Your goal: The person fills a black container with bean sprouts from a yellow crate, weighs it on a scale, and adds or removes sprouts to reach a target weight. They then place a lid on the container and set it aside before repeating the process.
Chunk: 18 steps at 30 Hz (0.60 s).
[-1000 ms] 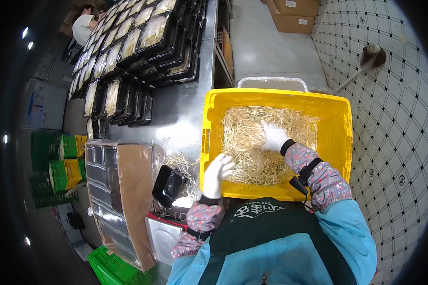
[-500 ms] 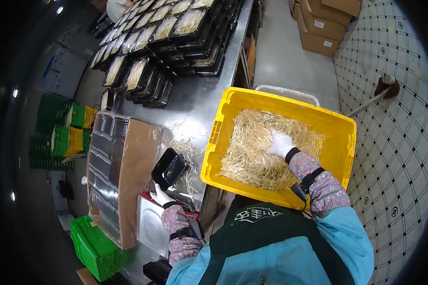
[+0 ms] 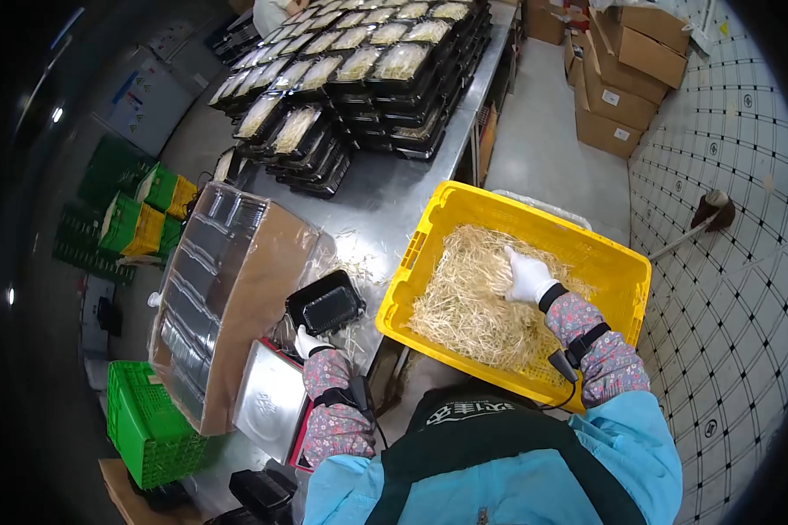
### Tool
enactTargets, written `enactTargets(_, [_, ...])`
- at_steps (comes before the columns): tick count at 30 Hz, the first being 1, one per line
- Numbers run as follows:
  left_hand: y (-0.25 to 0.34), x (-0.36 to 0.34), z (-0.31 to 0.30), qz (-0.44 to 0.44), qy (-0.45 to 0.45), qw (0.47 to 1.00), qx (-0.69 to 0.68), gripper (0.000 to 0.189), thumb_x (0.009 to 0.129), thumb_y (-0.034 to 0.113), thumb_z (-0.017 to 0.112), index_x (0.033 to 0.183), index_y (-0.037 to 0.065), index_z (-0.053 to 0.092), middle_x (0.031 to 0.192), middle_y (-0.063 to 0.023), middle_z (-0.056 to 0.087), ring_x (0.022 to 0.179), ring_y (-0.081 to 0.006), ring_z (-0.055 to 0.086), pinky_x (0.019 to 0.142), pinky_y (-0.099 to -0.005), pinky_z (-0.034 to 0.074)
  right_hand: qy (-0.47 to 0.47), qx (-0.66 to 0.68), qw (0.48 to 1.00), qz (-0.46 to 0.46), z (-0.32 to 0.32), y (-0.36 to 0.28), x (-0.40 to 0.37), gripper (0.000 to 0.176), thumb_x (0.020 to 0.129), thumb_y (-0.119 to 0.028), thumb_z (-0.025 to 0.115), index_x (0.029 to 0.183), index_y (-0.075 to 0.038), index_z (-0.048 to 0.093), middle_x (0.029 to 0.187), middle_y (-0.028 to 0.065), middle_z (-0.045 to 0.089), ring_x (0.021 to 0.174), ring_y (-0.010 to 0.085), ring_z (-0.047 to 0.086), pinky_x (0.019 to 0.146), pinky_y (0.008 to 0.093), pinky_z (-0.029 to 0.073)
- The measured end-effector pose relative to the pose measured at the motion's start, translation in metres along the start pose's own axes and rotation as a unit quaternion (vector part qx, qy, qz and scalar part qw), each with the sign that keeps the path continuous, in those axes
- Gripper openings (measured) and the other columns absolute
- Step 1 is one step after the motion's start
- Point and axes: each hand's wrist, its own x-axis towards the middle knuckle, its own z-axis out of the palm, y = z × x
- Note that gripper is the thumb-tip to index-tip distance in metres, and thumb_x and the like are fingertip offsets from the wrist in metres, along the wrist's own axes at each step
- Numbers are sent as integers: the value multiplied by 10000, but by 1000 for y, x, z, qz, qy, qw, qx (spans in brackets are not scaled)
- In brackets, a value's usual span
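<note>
My left hand [image 3: 309,342], in a white glove, grips the near edge of a black plastic tray [image 3: 326,300]. The tray is tilted beside the yellow crate, and its inside looks bare. My right hand [image 3: 529,275], also gloved, is in the heap of pale bean sprouts [image 3: 464,302] inside the yellow crate [image 3: 626,302]. Its thumb sticks up while the other fingers close on sprouts and are partly hidden. Below my left hand lies a scale [image 3: 270,394] with a silver plate and red edge.
A cardboard box [image 3: 258,289] of stacked black trays stands left on the steel table [image 3: 376,197]. Filled, wrapped packs [image 3: 359,66] are piled behind it. Loose sprouts lie near the crate. A green crate [image 3: 153,429] is at lower left; cardboard boxes [image 3: 622,87] stand far right.
My left hand has turned the tray so its inside faces up more. The right hand has shifted slightly right within the sprouts. The whole view has tilted a little.
</note>
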Motion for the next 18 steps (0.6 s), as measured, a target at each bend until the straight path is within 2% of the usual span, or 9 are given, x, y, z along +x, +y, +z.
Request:
enactTargets(3, [39, -60, 16, 121, 14, 987, -103, 302, 804, 76, 668, 1082, -19, 599, 997, -128, 639, 804, -246, 641, 720, -402, 571, 5, -11, 1000, -17, -17, -25, 6, 1016, 587, -298, 806, 1420, 30, 325, 1109, 205, 634, 1045, 328, 625, 875, 400, 512])
enactTargets(4, [48, -59, 15, 171, -29, 982, -80, 303, 839, 49, 644, 1121, -35, 570, 1074, -140, 629, 904, -244, 628, 821, -386, 545, 22, -26, 998, -46, -27, -43, 6, 983, 590, -294, 802, 1403, 30, 352, 1094, 201, 636, 1027, 328, 628, 864, 402, 514])
enactTargets(6, [71, -69, 22, 297, -18, 955, -13, 339, 881, 54, 621, 1185, -65, 531, 1165, -147, 605, 1038, -235, 588, 945, -371, 483, 54, -61, 992, -99, -42, -81, 10, 902, 592, -281, 793, 1350, 27, 412, 1057, 190, 640, 991, 325, 633, 841, 405, 516])
enactTargets(7, [88, -86, 23, 353, -72, 933, -25, 377, 899, 68, 610, 1236, -61, 503, 1236, -165, 563, 1115, -248, 549, 999, -386, 435, 68, -81, 987, -125, -45, -102, 14, 854, 591, -272, 789, 1315, 22, 445, 1035, 182, 642, 972, 323, 635, 829, 405, 516])
enactTargets(8, [106, -107, 22, 408, -121, 904, -35, 414, 917, 81, 598, 1287, -58, 476, 1307, -182, 522, 1193, -261, 510, 1052, -401, 388, 81, -100, 980, -152, -47, -127, 18, 806, 590, -263, 785, 1280, 18, 477, 1012, 175, 644, 952, 321, 637, 817, 406, 516])
enactTargets(10, [136, -147, 15, 592, -89, 797, 75, 395, 932, 78, 567, 1307, -28, 501, 1416, -200, 421, 1323, -300, 401, 1122, -400, 293, 74, -122, 969, -200, -54, -186, 23, 689, 591, -238, 768, 1187, 4, 521, 971, 158, 642, 926, 308, 637, 794, 408, 513])
enactTargets(12, [156, -171, -6, 668, -144, 715, 146, 464, 922, 82, 559, 1369, 4, 460, 1490, -225, 311, 1393, -351, 296, 1147, -421, 241, 92, -135, 951, -263, -49, -249, 27, 598, 592, -217, 750, 1113, -4, 549, 944, 144, 640, 908, 300, 636, 778, 411, 510])
enactTargets(16, [163, -161, -54, 691, -145, 633, 318, 542, 892, 203, 597, 1401, 86, 453, 1474, -242, 326, 1343, -451, 305, 1095, -507, 294, 125, -141, 901, -392, -24, -381, 16, 541, 597, -213, 730, 1059, 12, 562, 945, 134, 632, 921, 294, 623, 778, 418, 503])
enactTargets(18, [149, -125, -88, 614, -159, 703, 322, 536, 892, 199, 588, 1398, 81, 457, 1476, -230, 337, 1322, -440, 331, 1086, -502, 306, 154, -73, 874, -455, 14, -433, 22, 582, 607, -222, 730, 1107, 20, 556, 957, 143, 628, 922, 306, 618, 791, 420, 500])
